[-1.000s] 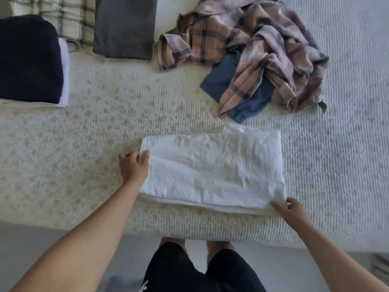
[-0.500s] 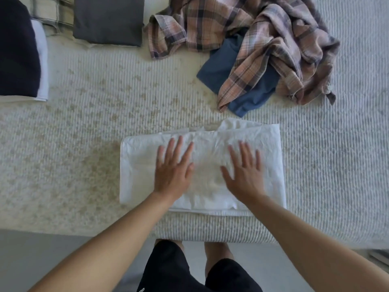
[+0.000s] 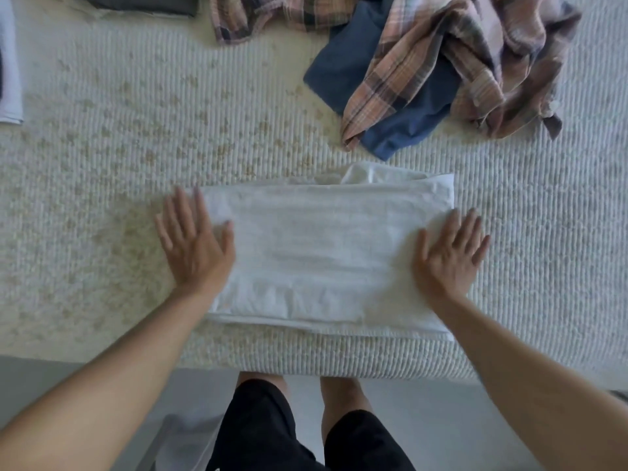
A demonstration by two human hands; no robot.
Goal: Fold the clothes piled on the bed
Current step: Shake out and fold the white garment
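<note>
A person seen from their own head, looking down. Both forearms are bare, with no sleeves reaching them, and the left hand (image 3: 193, 243) and right hand (image 3: 448, 254) wear no rings or watch. Below the hands, black shorts (image 3: 306, 433) cover the thighs; the knees above them are bare.

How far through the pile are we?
Done: a folded dark grey garment lies at the top edge. In hand: the left hand and right hand lie flat on the ends of the folded white garment. Left: the crumpled plaid shirt and the blue garment under it.
</note>
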